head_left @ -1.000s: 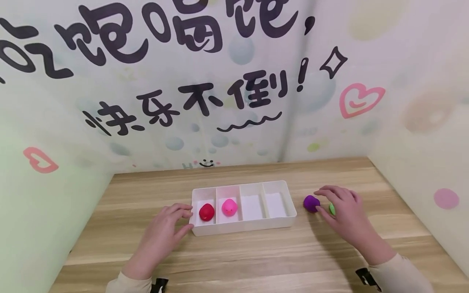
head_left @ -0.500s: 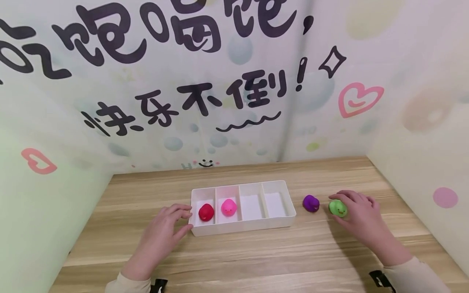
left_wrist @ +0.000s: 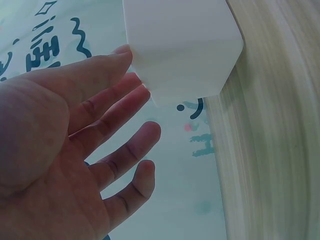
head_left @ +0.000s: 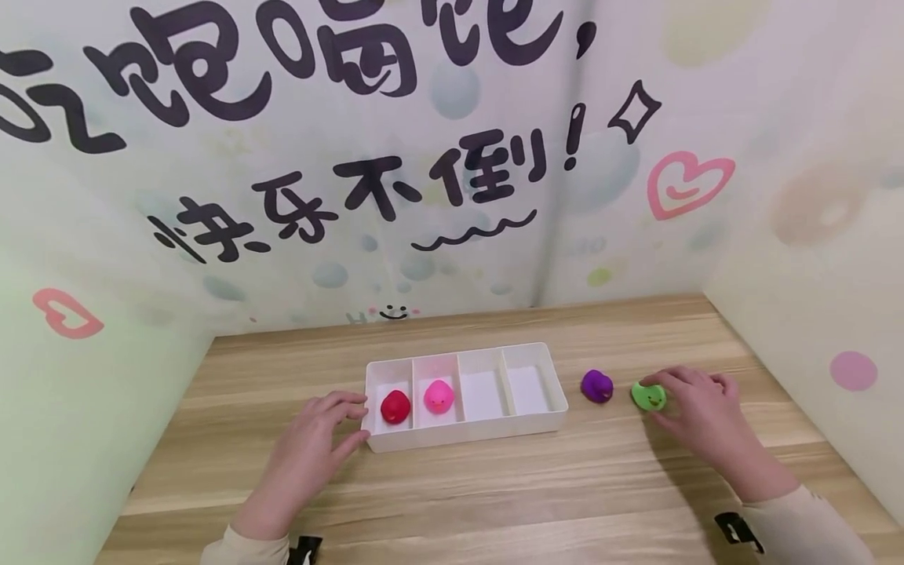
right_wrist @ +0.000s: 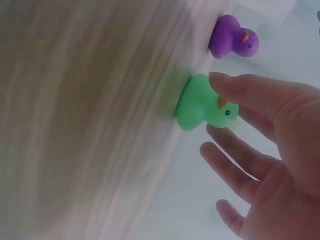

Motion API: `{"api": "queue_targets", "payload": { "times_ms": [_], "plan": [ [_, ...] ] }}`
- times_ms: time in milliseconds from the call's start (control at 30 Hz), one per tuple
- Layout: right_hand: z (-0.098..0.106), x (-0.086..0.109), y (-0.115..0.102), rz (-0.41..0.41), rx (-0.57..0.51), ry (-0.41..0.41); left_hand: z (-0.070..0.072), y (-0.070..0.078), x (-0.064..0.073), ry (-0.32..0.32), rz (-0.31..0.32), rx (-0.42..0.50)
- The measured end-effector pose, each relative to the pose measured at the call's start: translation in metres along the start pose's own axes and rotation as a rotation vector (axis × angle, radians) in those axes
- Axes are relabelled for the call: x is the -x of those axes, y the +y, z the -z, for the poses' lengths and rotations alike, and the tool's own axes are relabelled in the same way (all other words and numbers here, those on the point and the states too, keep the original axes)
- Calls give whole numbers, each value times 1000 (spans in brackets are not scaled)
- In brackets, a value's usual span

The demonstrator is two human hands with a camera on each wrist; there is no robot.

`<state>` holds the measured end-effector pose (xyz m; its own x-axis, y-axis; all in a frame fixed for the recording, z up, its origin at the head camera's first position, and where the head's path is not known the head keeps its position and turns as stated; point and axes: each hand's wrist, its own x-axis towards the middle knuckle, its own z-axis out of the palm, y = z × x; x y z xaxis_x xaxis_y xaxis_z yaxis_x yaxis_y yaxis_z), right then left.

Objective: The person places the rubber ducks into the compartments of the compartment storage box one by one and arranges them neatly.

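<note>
Partly hidden green duck [head_left: 646,398], right hand [head_left: 706,414] overlapping

Tray [head_left: 466,435] looked smooth plastic; green duck [right_wrist: 192,107], purple duck [right_wrist: 226,37], smooth, rubbery. Table [head_left: 494,502] showed wood grain. Sleeve [head_left: 805,526] looked cloth.

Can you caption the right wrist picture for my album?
A right hand at a green duck, with a purple duck nearby.

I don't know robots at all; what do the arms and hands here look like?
They're a person's. The left grip and right grip are bare hands, without gloves. The left sleeve and right sleeve are cream-coloured. A black left-wrist piece and black right-wrist piece show whitish patches; their full shape isn't clear. No cables are visible.
</note>
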<state>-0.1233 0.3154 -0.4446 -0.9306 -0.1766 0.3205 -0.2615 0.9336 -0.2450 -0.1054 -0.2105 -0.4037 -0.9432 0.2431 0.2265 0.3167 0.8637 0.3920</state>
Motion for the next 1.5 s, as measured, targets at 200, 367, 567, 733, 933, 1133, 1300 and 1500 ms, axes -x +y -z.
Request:
{"api": "queue_targets", "payload": {
  "times_ms": [200, 367, 567, 733, 933, 1133, 1300, 1500],
  "plan": [
    [0, 1, 2, 3, 2, 13, -2, -1, 0, 8, -12, -4],
    [1, 0, 1, -3, -7, 1, -2, -2, 0, 16, -18, -3],
    [2, -1, 1, 7, 1, 1, -2, -2, 0, 7, -19, -11],
    [3, -2, 0, 19, 4, 9, -1, -2, 0, -2, -14, -7],
    [2, -3, -4, 25, -6, 19, -1, -3, 0, 4, -17, -14],
    [2, -8, -7, 27, -1, 42, -1, -2, 0, 7, -17, -11],
    [4, -10, -9, 31, -8, 42, 0, -1, 1, 3, -16, -13],
    [11, -15, -15, 34, 9, 51, 2, 0, 1, 1, -16, -13]
  ]
}}
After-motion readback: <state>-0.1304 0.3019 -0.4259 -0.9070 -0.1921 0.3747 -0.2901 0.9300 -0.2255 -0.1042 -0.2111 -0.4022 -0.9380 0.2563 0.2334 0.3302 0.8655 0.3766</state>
